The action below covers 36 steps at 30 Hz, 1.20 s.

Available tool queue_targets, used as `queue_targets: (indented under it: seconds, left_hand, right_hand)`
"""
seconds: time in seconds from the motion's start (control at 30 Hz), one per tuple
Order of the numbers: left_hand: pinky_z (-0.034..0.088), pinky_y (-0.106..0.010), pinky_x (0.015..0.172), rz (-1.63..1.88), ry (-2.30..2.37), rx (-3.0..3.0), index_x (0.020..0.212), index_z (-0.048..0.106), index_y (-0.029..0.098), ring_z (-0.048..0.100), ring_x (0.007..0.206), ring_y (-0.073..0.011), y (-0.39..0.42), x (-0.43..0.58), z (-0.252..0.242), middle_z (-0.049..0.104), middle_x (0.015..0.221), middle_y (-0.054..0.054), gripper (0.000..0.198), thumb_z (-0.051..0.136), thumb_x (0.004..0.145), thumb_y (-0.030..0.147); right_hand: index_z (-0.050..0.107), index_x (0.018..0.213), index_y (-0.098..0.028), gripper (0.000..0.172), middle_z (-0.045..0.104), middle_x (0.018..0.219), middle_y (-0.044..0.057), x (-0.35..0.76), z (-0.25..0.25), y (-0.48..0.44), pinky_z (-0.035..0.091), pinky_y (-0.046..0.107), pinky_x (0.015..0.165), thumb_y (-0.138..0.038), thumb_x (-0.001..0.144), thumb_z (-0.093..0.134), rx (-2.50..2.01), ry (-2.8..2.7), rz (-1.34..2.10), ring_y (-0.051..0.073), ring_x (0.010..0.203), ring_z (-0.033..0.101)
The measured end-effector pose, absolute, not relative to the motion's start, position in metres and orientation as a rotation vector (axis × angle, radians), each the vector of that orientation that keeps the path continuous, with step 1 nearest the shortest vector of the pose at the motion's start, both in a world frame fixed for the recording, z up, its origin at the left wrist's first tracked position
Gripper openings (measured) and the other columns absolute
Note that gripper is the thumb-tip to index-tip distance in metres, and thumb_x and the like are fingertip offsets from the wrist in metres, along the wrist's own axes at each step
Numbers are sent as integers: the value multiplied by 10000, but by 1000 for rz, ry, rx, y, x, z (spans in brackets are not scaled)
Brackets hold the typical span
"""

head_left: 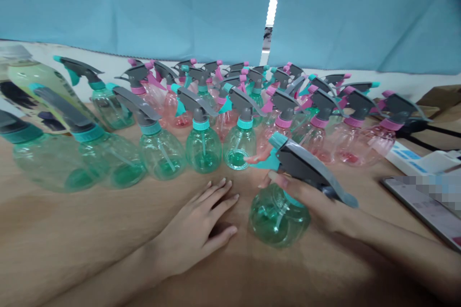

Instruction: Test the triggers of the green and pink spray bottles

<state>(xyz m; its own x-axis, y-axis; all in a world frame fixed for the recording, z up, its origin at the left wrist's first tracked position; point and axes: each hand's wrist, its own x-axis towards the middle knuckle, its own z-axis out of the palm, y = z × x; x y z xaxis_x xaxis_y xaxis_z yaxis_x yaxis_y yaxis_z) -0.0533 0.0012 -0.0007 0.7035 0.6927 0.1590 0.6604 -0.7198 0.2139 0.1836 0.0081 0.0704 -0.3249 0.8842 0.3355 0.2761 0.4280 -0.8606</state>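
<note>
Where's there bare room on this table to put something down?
The widest patch of bare tabletop lies between the left forearm and the front row's green bottles. Another is nearest you, between both forearms, this side of the spray bottle in the right hand. It's crowded behind with more bottles, and at right by the phone.

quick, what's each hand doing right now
Left hand: open, palm down on the table, holding nothing.
Right hand: closed, holding a green spray bottle.
</note>
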Motion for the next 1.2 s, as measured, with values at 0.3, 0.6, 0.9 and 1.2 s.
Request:
queue_targets:
  seconds: [0.3, 0.6, 0.9, 1.2]
  left_hand:
    - [261, -448, 1123, 296, 1121, 2791, 1415, 426, 198, 274, 1399, -257, 2, -53, 1, 314, 1531, -62, 505, 480, 978, 445]
    - [255, -454, 1125, 320, 1105, 2772, 1418, 423, 196, 281, 1396, -267, 2, -53, 0, 310, 1532, -70, 508, 489, 975, 437]
    - [257, -469, 1123, 342, 1100, 2771, 1417, 427, 209, 287, 1393, -276, 2, -53, 0, 316, 1530, -67, 500, 492, 974, 433]
    - [255, -462, 1122, 337, 1104, 2749, 1440, 389, 240, 287, 1393, -276, 2, -53, 2, 304, 1536, -51, 516, 483, 976, 443]
  right_hand:
    - [689, 1021, -272, 232, 498, 619, -37, 187, 67, 5, 452, 258, 551, -381, 883, 539, -975, -1789, 996, 113, 510, 438]
    - [605, 1181, -297, 326, 484, 645, -33, 184, 73, 5, 408, 261, 514, -322, 858, 569, -949, -1769, 1057, 126, 516, 423]
    - [696, 1022, -283, 213, 634, 726, -4, 184, 72, 6, 539, 311, 644, -302, 857, 563, -962, -1783, 998, 160, 628, 600]
    - [723, 918, -252, 188, 728, 802, 18, 185, 69, 11, 583, 309, 800, -328, 864, 560, -869, -1873, 1059, 184, 871, 708]
